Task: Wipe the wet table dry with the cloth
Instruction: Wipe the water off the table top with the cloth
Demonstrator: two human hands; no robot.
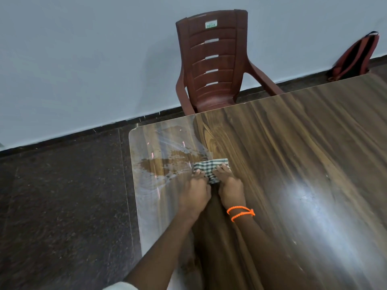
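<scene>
The glossy wood-grain laminate table (293, 147) is taken as landmark: its rounded far-left corner and left edge lie close to the hands, with wide bare top stretching right. A folded green-and-white checked cloth (210, 168) is pressed flat on the table beside a spread water puddle (161, 164). The left hand (195, 190) and right hand (230, 185) are laid on the cloth, fingers together and curled onto it. An orange beaded wristband (240, 213) is worn on the right wrist. A maroon plastic slatted chair (211, 59) is pushed against the table's far edge; a red-and-black backpack (356, 57) is propped beyond it.

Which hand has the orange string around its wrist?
The right hand: its wrist carries the looped orange string. The left hand, beside it on the green checked cloth, has a bare wrist.
</scene>
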